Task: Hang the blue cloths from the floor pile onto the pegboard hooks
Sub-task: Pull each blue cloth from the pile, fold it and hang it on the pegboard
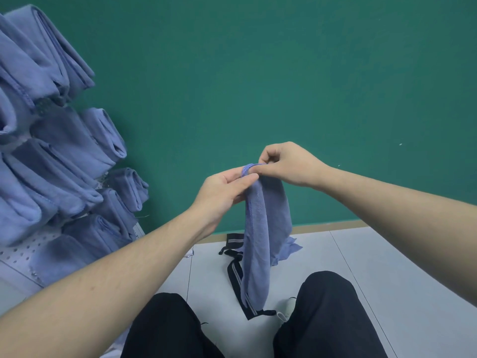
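Black-trousered knees (322, 319) below, both hands (224, 192) (286, 164) pinch a hanging blue cloth (258, 241).

No legible txt, labels or nos. anywhere.

A blue cloth (260, 228) is pinched at its top edge by the left hand (222, 192) and right hand (286, 164), beside a pegboard (18, 251) hung with folded cloths (64, 140).

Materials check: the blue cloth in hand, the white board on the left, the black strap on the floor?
Blue cloth: soft napped fabric, likely microfibre; matte, fuzzy, stitched hem, hangs limp from both hands. White perforated board: rigid, smooth, regular holes; painted metal or plastic, cannot tell. Black strap with pale stripes: flat woven webbing, by its look.
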Tool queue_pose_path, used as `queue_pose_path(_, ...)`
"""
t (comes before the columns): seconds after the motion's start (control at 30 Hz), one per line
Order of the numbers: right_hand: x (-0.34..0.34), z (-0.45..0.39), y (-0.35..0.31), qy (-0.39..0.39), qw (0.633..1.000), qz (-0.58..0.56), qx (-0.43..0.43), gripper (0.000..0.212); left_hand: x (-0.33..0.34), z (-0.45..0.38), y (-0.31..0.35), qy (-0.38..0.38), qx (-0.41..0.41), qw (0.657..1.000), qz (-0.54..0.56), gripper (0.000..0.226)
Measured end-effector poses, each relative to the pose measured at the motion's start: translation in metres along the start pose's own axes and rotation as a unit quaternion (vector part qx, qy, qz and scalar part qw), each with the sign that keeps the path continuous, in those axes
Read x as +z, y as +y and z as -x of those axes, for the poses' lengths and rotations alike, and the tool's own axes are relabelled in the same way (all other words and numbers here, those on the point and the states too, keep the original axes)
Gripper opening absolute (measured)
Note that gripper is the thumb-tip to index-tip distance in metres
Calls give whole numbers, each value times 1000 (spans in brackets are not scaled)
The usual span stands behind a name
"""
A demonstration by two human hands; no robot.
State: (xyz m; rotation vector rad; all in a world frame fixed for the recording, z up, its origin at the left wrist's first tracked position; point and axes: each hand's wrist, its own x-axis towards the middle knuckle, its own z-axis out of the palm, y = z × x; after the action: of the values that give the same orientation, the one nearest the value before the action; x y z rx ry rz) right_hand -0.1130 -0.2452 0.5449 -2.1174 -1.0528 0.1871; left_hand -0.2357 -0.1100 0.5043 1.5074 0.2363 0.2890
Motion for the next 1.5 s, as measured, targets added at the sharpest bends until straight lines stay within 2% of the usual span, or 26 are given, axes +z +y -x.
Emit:
queue_pose_path(0.07,-4,2,0,-19,1000,19,1,36,-2,-1,0,33,5,999,-1,18)
queue_pose_path(0.23,-20,16,17,-147,980,130,7,50,-18,-6,5,81,10,997,-4,17)
queue_pose_path(0.4,-36,19,24,-113,955,270,-52,23,-36,-9,-5,61,28,983,-169,20)
queue_pose_path(0.47,-35,20,18,-92,962,249,-62,22,-36,-7,-7,59,20,983,-171,22)
queue_pose_path(0.6,-27,18,4,-39,981,189,-14,57,-34,-4,-7,70,66,977,-193,24)
queue_pose_path(0.63,-28,16,1,-32,978,204,12,54,-33,-3,-6,71,85,970,-216,24)
queue_pose_path(0.7,-30,12,-6,-39,973,220,63,25,-33,0,-6,73,123,947,-288,22)
queue_pose_path(0.77,-32,12,-9,-47,979,180,88,7,-34,2,-7,76,142,932,-324,20)
queue_pose_path(0.9,-30,14,-11,-8,990,129,58,12,-37,4,-6,90,155,941,-286,17)
queue_pose_path(1.03,-25,19,-16,16,992,120,44,36,-36,7,-1,118,181,935,-283,18)
queue_pose_path(1.13,-23,20,-17,9,996,43,79,15,-36,10,0,110,218,917,-315,19)
queue_pose_path(1.2,-22,18,-19,-2,996,40,85,6,-36,12,2,112,235,906,-333,18)
queue_pose_path(1.27,-23,15,-19,0,990,120,74,10,-37,11,3,109,235,904,-340,16)
queue_pose_path(1.33,-22,14,-17,1,990,124,65,14,-37,11,3,108,226,911,-329,17)
queue_pose_path(1.4,-18,15,-12,-21,996,18,87,16,-37,12,4,106,215,924,-298,19)
queue_pose_path(1.5,-10,16,1,-55,983,-132,112,24,-37,12,3,90,210,943,-244,17)
